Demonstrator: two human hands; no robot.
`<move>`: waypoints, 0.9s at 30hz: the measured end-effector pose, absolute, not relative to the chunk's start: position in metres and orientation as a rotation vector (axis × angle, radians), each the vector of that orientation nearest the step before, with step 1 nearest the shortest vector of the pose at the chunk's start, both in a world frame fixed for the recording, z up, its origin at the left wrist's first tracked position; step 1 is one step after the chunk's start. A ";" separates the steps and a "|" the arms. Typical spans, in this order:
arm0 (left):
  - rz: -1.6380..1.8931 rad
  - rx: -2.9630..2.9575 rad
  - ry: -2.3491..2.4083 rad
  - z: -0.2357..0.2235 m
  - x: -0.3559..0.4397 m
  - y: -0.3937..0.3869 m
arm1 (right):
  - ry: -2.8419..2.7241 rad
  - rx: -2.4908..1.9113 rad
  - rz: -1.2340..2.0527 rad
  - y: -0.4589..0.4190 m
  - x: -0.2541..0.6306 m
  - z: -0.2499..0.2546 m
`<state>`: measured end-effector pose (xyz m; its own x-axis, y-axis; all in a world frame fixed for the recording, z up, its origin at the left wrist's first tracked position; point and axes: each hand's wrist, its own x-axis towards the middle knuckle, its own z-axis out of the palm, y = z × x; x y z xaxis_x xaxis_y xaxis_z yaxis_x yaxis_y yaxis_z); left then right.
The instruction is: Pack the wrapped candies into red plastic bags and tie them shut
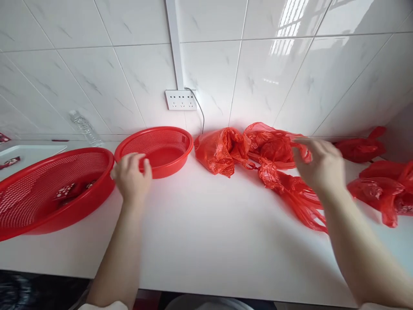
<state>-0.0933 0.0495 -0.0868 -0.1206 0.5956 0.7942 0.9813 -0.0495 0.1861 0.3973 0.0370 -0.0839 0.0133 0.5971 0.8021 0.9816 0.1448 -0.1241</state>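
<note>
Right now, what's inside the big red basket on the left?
The big red basket holds a few small red-and-white patterned packets near its middle. Its near wall hides part of the floor, so more may lie unseen.

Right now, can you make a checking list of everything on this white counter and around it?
Surface: white counter, bare in the middle.
Job's things: small red basket; red plastic bags bunched near the wall.
Clutter: large red basket holding small patterned packets; more red bags at the right; clear bottle; white tray.
Hands: left hand at the small red basket's rim; right hand open over the red plastic bags.
Cables: grey cord plugged into the socket strip.
Surroundings: white tiled wall.
</note>
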 end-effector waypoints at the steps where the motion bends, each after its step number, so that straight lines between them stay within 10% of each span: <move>1: -1.059 -1.504 -1.821 -0.082 -0.106 0.047 | -1.767 -1.423 -0.473 0.036 0.360 -0.077; 6: -0.987 -1.058 -2.222 -0.081 -0.152 0.042 | -2.076 -1.263 0.295 0.050 0.200 -0.081; 13: -0.760 -1.026 -2.494 -0.093 -0.177 0.050 | -2.149 -1.263 0.541 0.102 0.074 -0.129; 27: -0.804 -1.301 -2.256 -0.112 -0.158 0.057 | -1.685 -0.940 0.689 0.081 0.124 -0.057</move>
<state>-0.1577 0.0567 -0.1116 -0.4785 0.6371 0.6043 0.8757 0.3973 0.2746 0.1237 0.0814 -0.0567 -0.1528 0.8493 0.5053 0.2524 0.5279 -0.8109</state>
